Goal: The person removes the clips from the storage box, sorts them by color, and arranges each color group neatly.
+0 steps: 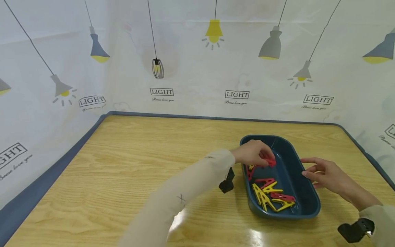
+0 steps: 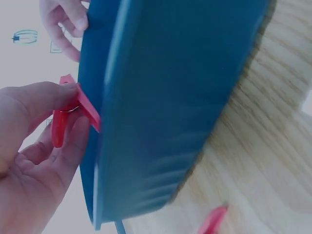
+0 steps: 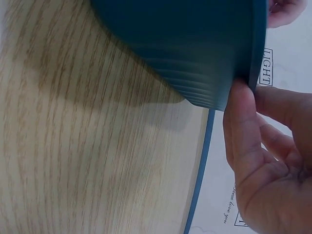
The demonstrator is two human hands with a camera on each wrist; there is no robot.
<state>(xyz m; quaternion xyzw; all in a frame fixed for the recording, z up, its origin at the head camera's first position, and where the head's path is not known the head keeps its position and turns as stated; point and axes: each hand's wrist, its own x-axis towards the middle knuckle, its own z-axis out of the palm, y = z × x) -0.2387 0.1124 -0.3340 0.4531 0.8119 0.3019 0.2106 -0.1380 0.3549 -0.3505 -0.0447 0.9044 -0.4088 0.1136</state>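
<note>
A dark blue plastic basin [image 1: 294, 171] stands on the right part of the table. My left hand [image 1: 254, 152] reaches over its left rim and pinches a red clothespin [image 2: 73, 109] between thumb and fingers. Below that hand, inside the basin, lie several yellow clothespins [image 1: 262, 197] and red clothespins [image 1: 282, 197], most of them toward the near end. My right hand [image 1: 330, 176] grips the basin's right rim, with thumb and fingers on either side of the wall in the right wrist view.
The wooden table [image 1: 154, 154] has a blue edge band [image 1: 191, 117] and meets a white lamp-print backdrop [image 1: 191, 68]. A small red object [image 2: 213, 220] shows low in the left wrist view, beside the basin. Black wrist cameras [image 1: 356, 230] sit on both sleeves.
</note>
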